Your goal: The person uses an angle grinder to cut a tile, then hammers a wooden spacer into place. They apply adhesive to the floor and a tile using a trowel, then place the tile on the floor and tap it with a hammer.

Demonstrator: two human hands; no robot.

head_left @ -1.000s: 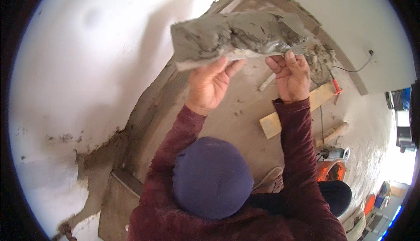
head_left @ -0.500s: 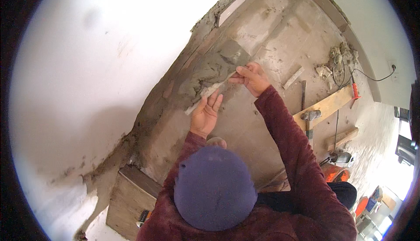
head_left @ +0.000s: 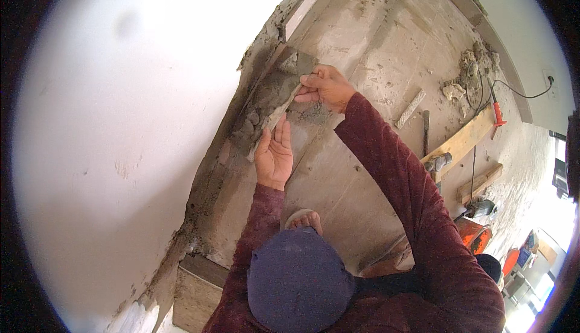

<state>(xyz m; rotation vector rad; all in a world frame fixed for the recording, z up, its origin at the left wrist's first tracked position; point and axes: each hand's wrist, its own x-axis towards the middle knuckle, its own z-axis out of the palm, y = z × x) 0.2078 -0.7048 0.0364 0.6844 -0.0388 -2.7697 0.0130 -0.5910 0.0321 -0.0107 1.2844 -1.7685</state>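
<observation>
Between my hands is a thin, mortar-coated slab, tilted up on edge beside the white wall. Its pale long edge faces me, and its far side is partly hidden. My left hand supports the near end, palm up, with its fingers against the edge. Closer to the far end, my right hand pinches the same edge between thumb and fingers. Wet grey mortar lies lumpy along the foot of the wall, just past the slab. A smeared grey patch marks the floor below my right hand.
To the right lie a hammer, a wooden plank, a dark metal bar, a narrow rubble strip and a red-handled tool near a black cable. An orange bucket stands nearer. A wooden box sits lower left.
Both hands have shifted left toward the wall with the slab. The slab has tipped up, so less of its mortar-covered face shows. The view has moved slightly too.
</observation>
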